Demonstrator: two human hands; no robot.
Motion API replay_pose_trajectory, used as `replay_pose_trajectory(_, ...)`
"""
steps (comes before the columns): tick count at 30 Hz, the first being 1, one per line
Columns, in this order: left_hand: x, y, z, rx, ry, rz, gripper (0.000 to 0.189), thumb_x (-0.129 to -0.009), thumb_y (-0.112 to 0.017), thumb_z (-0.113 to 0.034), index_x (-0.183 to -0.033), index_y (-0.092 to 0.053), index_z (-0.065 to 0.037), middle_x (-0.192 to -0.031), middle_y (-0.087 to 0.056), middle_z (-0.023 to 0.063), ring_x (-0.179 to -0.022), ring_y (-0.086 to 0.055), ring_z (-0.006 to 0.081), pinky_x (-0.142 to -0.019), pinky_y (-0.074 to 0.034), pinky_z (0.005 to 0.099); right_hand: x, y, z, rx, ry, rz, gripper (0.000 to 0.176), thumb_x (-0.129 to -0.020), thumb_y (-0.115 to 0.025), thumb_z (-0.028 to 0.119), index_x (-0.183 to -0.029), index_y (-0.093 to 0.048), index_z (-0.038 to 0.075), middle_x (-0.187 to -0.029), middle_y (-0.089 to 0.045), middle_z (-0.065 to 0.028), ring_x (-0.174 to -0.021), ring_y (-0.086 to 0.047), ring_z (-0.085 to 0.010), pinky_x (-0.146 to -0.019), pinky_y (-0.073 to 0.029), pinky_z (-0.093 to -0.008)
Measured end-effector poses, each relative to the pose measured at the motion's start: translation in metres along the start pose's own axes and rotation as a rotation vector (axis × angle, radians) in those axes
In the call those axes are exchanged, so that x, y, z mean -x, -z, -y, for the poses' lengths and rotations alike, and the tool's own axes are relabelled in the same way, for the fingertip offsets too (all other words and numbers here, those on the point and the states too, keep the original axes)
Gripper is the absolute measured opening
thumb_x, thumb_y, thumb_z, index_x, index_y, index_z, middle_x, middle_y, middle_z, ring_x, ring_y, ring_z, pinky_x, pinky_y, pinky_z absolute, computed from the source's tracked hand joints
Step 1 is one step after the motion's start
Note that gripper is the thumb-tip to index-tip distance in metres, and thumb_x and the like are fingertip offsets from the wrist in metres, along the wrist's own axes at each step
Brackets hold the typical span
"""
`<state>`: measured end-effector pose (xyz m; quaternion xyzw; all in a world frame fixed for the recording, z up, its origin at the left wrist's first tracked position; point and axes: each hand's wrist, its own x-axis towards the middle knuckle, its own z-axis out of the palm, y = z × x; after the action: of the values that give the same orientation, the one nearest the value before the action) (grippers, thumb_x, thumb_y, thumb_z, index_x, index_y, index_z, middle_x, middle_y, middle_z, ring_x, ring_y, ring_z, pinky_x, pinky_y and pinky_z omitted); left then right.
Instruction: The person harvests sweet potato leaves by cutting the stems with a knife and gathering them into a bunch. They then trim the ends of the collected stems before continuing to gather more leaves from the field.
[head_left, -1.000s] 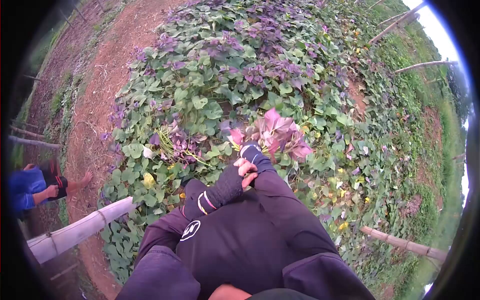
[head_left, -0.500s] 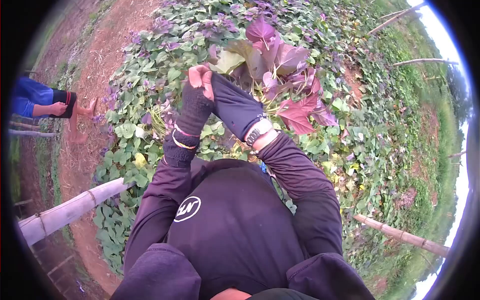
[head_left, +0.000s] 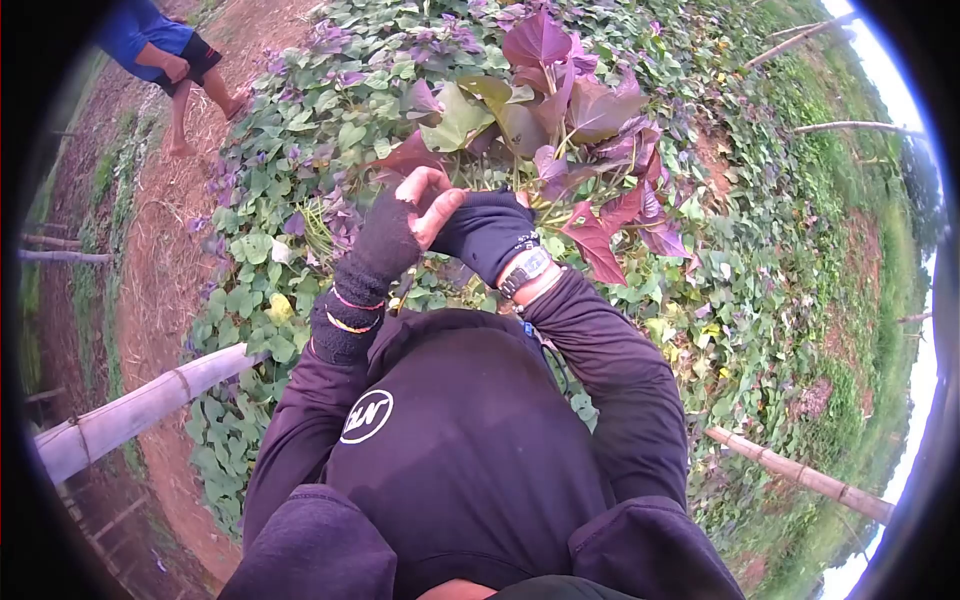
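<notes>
1. Your left hand (head_left: 405,222) has come down and in from where it was drawing out the dark cloth on your right hand (head_left: 490,232); that cloth now lies shorter and rounder. The person (head_left: 150,45) in blue has shifted toward the upper left of your view.

2. Your right hand is closed round the stems (head_left: 556,207) of the leafy bunch (head_left: 575,120). Holding low on the stems probably keeps the bunch together while its purple and green leaves fan out beyond your knuckles.

3. Your left thumb and finger are curled close together beside the cloth, with bare skin showing past the dark knit sleeve (head_left: 385,240). You can't tell from here whether they pinch its edge or only sit against it. That closeness looks meant to keep the cloth within reach without disturbing the stems.

4. The bunch sits just ahead of your right hand, above the vine bed (head_left: 240,410); whether its lower leaves touch the growing vines is unclear. Your watch (head_left: 525,268) is on the right wrist, clear of the stems.

5. One pale pole (head_left: 150,405) slants in at your left, another pole (head_left: 800,475) at your right, both well apart from your hands.
</notes>
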<state>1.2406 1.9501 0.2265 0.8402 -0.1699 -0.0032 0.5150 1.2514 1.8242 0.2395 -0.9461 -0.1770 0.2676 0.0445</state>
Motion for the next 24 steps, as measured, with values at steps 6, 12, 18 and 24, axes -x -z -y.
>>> replay_pose_trajectory(6, 0.019, -0.072, -0.057, -0.067, -0.344, 0.327, 0.019, -0.079, -0.052, -0.023, -0.088, -0.051, -0.006, -0.069, -0.054, 0.0116, -0.066, -0.055, 0.0263, -0.057, -0.042, 0.0331, -0.063, -0.073, -0.065, 0.029, -0.111, -0.32, 0.024, -0.068, -0.053, 0.027, -0.081, -0.062, 0.008, -0.075, -0.06, -0.0155, -0.067, -0.06, -0.0287, -0.063, -0.046, -0.038)
replay_pose_trajectory(12, 0.032, -0.094, -0.035, 0.076, -0.429, 0.485, 0.024, -0.071, -0.054, -0.011, -0.094, -0.048, -0.006, -0.08, -0.049, 0.011, -0.071, -0.054, 0.0286, -0.059, -0.043, 0.0345, -0.071, -0.099, -0.153, -0.777, -0.366, -0.832, 0.019, -0.079, -0.048, 0.019, -0.088, -0.061, 0.009, -0.055, -0.051, -0.0095, -0.048, -0.052, -0.0226, -0.048, -0.043, -0.0365)
replay_pose_trajectory(18, 0.04, -0.117, -0.005, 0.241, -0.453, 0.572, 0.027, -0.065, -0.054, -0.009, -0.091, -0.047, -0.005, -0.083, -0.047, 0.0132, -0.077, -0.051, 0.0294, -0.063, -0.042, 0.037, -0.015, -0.136, -0.262, -1.77, -0.796, -1.128, 0.019, -0.082, -0.048, 0.02, -0.09, -0.061, 0.009, -0.048, -0.04, 0.0009, -0.037, -0.038, -0.0111, -0.035, -0.035, -0.0317)
replay_pose_trajectory(24, 0.081, -0.085, 0.163, -0.746, 0.263, 0.529, 0.029, -0.07, -0.056, -0.028, -0.092, -0.051, -0.01, -0.084, -0.051, 0.0142, -0.077, -0.052, 0.0303, -0.062, -0.043, 0.0414, 0.125, -0.286, -0.297, -1.692, -1.259, -1.127, 0.018, -0.082, -0.049, 0.02, -0.09, -0.061, 0.009, -0.047, -0.04, 0.0008, -0.037, -0.037, -0.0112, -0.035, -0.035, -0.0315)
